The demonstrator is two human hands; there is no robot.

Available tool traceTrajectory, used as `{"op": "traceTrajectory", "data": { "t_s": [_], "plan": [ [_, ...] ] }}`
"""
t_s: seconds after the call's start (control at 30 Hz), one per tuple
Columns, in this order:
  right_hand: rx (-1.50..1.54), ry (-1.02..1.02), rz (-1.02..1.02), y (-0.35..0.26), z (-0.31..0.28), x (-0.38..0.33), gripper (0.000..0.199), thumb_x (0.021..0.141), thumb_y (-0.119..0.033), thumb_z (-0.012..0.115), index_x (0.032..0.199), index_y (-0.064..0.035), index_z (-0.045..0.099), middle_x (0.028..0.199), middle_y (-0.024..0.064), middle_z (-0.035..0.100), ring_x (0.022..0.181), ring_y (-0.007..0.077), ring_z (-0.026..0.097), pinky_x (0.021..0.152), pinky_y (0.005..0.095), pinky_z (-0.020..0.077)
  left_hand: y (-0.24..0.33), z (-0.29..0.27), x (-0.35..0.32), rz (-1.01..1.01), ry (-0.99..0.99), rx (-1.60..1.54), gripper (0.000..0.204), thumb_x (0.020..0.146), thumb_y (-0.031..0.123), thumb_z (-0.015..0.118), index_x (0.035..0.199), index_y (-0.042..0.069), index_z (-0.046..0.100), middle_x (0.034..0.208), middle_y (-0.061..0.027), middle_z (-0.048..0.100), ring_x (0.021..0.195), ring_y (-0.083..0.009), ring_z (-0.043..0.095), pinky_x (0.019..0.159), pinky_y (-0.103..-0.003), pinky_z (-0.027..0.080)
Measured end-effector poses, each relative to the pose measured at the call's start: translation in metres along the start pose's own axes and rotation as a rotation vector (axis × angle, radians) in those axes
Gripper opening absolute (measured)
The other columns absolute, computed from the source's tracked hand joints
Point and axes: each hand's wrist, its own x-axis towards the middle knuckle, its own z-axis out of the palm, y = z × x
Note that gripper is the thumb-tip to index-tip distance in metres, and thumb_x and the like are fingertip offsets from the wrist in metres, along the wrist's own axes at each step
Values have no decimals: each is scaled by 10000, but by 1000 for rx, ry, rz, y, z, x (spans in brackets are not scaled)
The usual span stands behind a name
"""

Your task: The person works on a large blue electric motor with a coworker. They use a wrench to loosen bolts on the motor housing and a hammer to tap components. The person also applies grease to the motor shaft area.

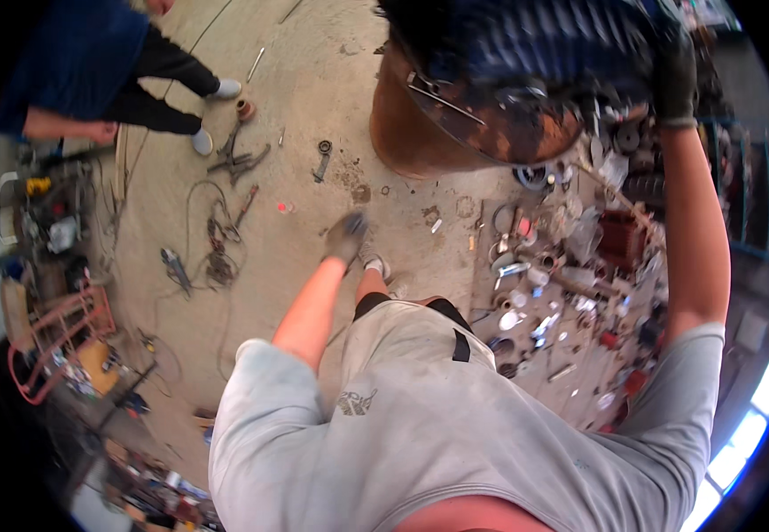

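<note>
A large dark blue part with ribbed fins (553, 40), like a motor housing, is tilted over the top of a rusty drum (411, 133). At its right end, my right hand (675, 84) in a dark glove grips it, though most of the fingers are hidden. A bar-like metal piece (446, 102) lies near the drum's rim. My left hand (346, 236), also gloved, hangs low over the concrete floor near my shoe. It touches nothing I can see, and motion smears its fingers.
Loose parts and scraps cover a board (526, 355) on the right. A wrench-like tool (322, 161), a puller-like metal piece (241, 162), cables and an angle grinder (174, 269) lie on the floor. Another person (92, 71) stands far left, beside a red metal frame (65, 337) and clutter.
</note>
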Motion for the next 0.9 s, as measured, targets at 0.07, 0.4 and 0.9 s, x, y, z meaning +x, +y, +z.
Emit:
{"op": "traceTrajectory", "data": {
  "t_s": [0.07, 0.4, 0.9],
  "plan": [
    [-82, 203, 27, -24, -22, -18, 401, 1002, -214, 716, 1355, -35, 654, 1264, 196, 707, 1052, 297, 711, 905, 406, 578, -106, -27, -112, -321, -212, 229, 512, 1017, 415, 602, 1381, 64, 684, 1409, -195, 671, 1315, -338, 639, 1112, -450, 487],
    [596, -1514, 963, -486, -229, -612, 274, 985, -198, 577, 1189, -66, 704, 1156, 249, 736, 1089, 383, 717, 912, 520, 553, -201, -232, -402, -741, -605, 558, 395, 991, 381, 628, 1163, 44, 743, 1168, -139, 745, 966, -264, 717, 787, -437, 554],
    [575, -1571, 2710, -903, -485, -514, 515, 993, -455, 536, 1235, -44, 731, 1080, 183, 785, 1130, 341, 731, 996, 456, 544, -73, -135, 57, -337, -536, 293, 356, 1109, 297, 582, 1363, 60, 659, 1109, -55, 732, 922, -135, 682, 814, -295, 552]
  ]
}}
